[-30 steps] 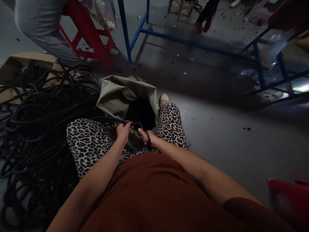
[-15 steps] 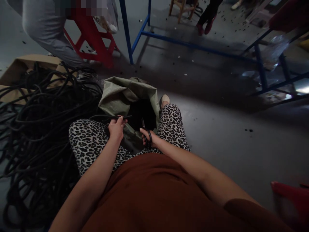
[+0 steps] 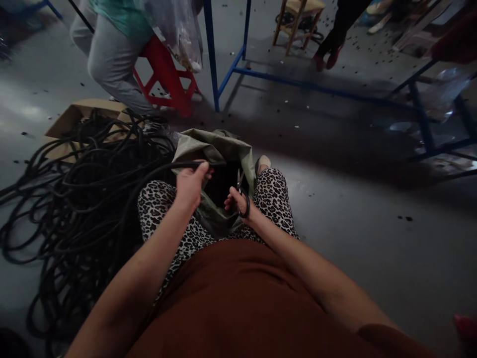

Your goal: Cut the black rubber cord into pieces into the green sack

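My left hand (image 3: 192, 183) is closed around a black rubber-like strip (image 3: 158, 171), whose free end juts out over the mouth of an olive-green sack (image 3: 242, 147). The strip runs back leftward to a large tangled heap of the same black strips (image 3: 85, 184). In my right hand (image 3: 240, 201) is a pair of scissors (image 3: 239, 178) with black handles, its blades pointing away from me and slightly parted. The blades are apart from the strip, to its right. Between my knees the sack stands with its top folded open; its inside is too dark to make out.
A cardboard box (image 3: 61, 119) stands behind the heap. Beyond it a person in grey trousers (image 3: 108, 64) is by a red plastic stool (image 3: 167, 74). A blue metal frame (image 3: 298, 83) crosses ahead. Small black bits lie scattered on the floor (image 3: 346, 214).
My view has swung left, so the scene sits further right. My left hand has lifted slightly, with a thicker length of strip showing. The scissors stay in my right hand, blades now more visible.
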